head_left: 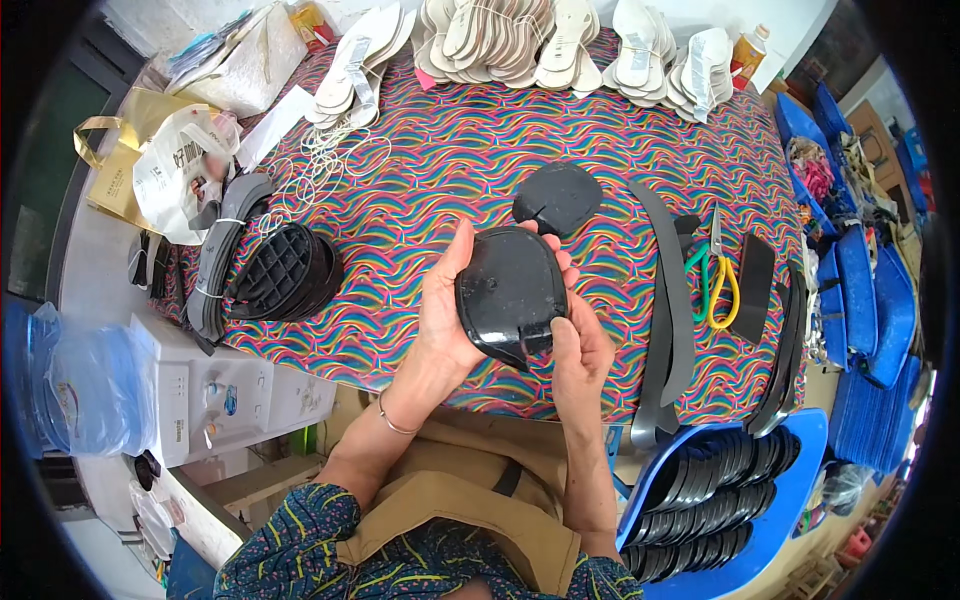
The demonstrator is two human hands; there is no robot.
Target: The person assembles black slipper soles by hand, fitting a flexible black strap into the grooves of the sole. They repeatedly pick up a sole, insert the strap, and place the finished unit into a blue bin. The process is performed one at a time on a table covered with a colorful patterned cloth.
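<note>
Both my hands hold a glossy black shoe-heel piece (510, 285) above the table, its smooth face turned up. My left hand (440, 315) cups it from the left, thumb along the edge and fingertips showing past the far right side. My right hand (580, 360) pinches its lower right corner, the thumb on top. Just beyond lies another flat, rounded black piece (572, 195). To the left stands a stack of black heel pieces (285, 272) with a gridded underside showing, beside a tied bundle of grey strips (218, 260).
Right of my hands lie long dark strips (668, 300), scissors (716, 285) with green and yellow handles, and a dark rectangular block (752, 290). A blue tray (806, 450) of black heels sits at lower right. Tied insole bundles (490, 35) line the patterned table's (450, 150) far edge.
</note>
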